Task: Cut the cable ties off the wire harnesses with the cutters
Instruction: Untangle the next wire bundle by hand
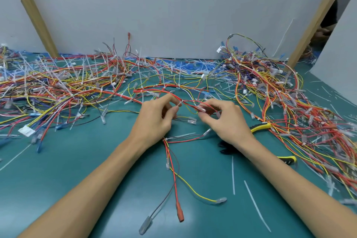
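Head view, centre of frame: the left hand (154, 120) is pinching a thin red-and-yellow wire harness (190, 102) at its white plastic cable tie (179, 103), and the right hand (226, 121) is pinching the same wires just beside it. The yellow-handled cutters (260, 127) are lying unheld on the green mat (77, 170), right of centre, partly hidden under the right wrist.
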`<state>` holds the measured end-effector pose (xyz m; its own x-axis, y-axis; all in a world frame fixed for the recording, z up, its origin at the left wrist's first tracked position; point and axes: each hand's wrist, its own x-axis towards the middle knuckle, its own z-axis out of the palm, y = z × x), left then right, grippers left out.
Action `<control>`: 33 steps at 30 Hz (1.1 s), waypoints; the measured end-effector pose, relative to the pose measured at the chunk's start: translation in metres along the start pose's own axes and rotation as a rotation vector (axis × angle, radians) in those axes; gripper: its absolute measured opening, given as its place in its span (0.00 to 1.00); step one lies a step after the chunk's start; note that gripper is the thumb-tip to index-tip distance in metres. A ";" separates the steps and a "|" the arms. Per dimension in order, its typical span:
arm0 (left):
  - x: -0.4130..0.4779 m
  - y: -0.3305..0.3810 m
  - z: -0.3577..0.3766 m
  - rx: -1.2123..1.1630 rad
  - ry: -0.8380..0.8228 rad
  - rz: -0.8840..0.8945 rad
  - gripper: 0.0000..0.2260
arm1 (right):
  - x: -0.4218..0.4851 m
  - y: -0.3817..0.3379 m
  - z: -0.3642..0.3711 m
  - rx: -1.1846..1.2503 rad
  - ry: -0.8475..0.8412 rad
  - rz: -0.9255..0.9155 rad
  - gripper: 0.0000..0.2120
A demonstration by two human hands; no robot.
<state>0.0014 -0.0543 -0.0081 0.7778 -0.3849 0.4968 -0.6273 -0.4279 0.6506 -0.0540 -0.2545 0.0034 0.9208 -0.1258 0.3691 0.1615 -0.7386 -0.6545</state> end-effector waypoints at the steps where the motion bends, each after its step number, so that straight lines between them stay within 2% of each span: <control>1: 0.000 0.000 0.000 -0.004 -0.003 -0.006 0.04 | 0.001 0.001 0.000 0.070 0.017 0.034 0.03; 3: 0.000 0.000 0.001 -0.015 0.002 -0.010 0.04 | 0.001 0.000 -0.002 0.211 0.043 0.086 0.03; 5: 0.000 0.001 0.001 -0.010 0.033 0.002 0.05 | 0.001 -0.001 -0.003 0.250 0.070 0.086 0.01; 10: 0.002 0.003 -0.003 -0.017 0.113 -0.034 0.13 | -0.002 -0.007 -0.004 0.063 0.057 0.055 0.13; 13: 0.004 0.004 -0.006 -0.144 0.130 -0.095 0.14 | -0.004 -0.012 -0.003 -0.084 0.079 -0.002 0.13; 18: 0.010 0.007 -0.013 -0.547 0.170 -0.296 0.11 | -0.007 -0.015 -0.001 -0.014 -0.010 -0.038 0.07; 20: 0.012 0.010 -0.017 -0.828 0.183 -0.390 0.10 | -0.009 -0.018 -0.002 0.060 -0.050 -0.105 0.08; 23: 0.016 0.013 -0.026 -1.210 0.189 -0.464 0.14 | -0.017 -0.022 0.000 0.053 -0.140 -0.253 0.03; 25: 0.017 0.016 -0.031 -1.286 0.163 -0.474 0.13 | -0.020 -0.022 0.000 0.031 -0.127 -0.298 0.08; 30: 0.019 0.026 -0.037 -1.409 0.166 -0.514 0.10 | -0.010 -0.019 -0.005 0.299 0.034 -0.053 0.17; 33: 0.019 0.031 -0.046 -1.590 0.028 -0.496 0.09 | -0.005 -0.015 -0.005 0.404 0.074 0.084 0.19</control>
<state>-0.0013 -0.0370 0.0480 0.8878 -0.4540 0.0752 0.3123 0.7145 0.6261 -0.0632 -0.2460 0.0145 0.9110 -0.2326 0.3406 0.2272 -0.4064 -0.8850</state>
